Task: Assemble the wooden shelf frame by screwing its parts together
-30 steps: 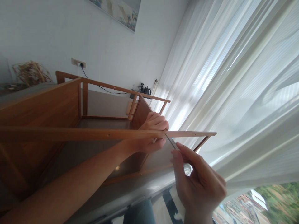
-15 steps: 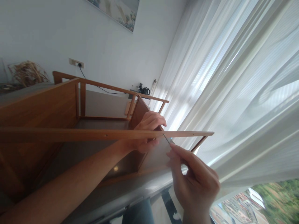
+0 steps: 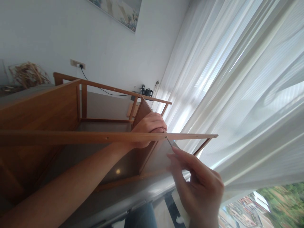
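Curls the left hand [image 3: 149,123] more snugly over the top edge of the wooden panel [image 3: 142,109] than half a second ago, with less of it showing below the front bar [image 3: 83,136]; keeps the right hand [image 3: 199,180] in nearly the same place, thumb blurred. Grips the panel with the left hand close to the centre, just behind the bar. Touches the outer end of a thin metal rod [image 3: 169,142] with the right index fingertip, between 4 and 5 o'clock, thumb just below; cannot tell a firm pinch from a loose touch. Points the rod toward 11 o'clock, tip meeting the bar beside the panel's edge.

Looks partly done: has the wooden frame [image 3: 108,87] standing joined, with a broad board [image 3: 35,120] in place at 9 o'clock and the panel set crosswise near the centre. Probably leaves the fastening at the rod's tip unfinished. Shows small round marks on the bar at 8 and 4 o'clock, too small to tell filled from open
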`<state>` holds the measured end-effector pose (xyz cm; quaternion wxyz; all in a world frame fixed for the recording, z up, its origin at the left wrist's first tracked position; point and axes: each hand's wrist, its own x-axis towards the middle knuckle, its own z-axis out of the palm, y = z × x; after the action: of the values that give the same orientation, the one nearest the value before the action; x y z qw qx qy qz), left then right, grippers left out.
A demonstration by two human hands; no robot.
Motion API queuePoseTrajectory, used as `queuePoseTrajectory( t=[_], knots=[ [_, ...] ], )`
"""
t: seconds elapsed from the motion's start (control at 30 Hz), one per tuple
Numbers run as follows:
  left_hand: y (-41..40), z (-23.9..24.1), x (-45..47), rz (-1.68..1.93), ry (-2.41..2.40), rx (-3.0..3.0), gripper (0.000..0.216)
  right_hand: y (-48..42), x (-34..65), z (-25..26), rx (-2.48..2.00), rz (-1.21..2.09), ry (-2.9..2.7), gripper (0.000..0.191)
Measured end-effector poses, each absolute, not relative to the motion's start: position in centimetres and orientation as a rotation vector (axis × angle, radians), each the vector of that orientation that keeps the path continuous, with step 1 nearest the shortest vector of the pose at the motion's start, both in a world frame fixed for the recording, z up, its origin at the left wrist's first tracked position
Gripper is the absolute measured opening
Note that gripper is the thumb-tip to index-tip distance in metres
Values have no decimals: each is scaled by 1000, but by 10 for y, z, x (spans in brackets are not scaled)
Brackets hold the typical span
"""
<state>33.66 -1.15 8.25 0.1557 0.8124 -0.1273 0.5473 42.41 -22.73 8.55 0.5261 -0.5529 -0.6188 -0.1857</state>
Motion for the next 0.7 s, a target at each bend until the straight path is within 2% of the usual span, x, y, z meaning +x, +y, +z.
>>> queuePoseTrajectory(
  t=[0.13, 0.27, 0.5, 0.57, 0.7],
  knots=[
    [-4, 82, 329, 1515, -420, 2539, 24, -230, 428, 85, -1333, -325, -1505, 40],
    [0, 80, 326, 1522, -446, 2661, 21, -230, 430, 84, -1327, -268, -1523, 43],
    [-2, 77, 332, 1592, -429, 2613, 12, -229, 431, 84, -1334, -437, -1528, 36],
    [-2, 75, 333, 1614, -416, 2596, 16, -228, 430, 85, -1327, -487, -1530, 33],
    [-7, 74, 336, 1580, -377, 2482, 40, -227, 427, 87, -1311, -519, -1517, 30]
  ],
)
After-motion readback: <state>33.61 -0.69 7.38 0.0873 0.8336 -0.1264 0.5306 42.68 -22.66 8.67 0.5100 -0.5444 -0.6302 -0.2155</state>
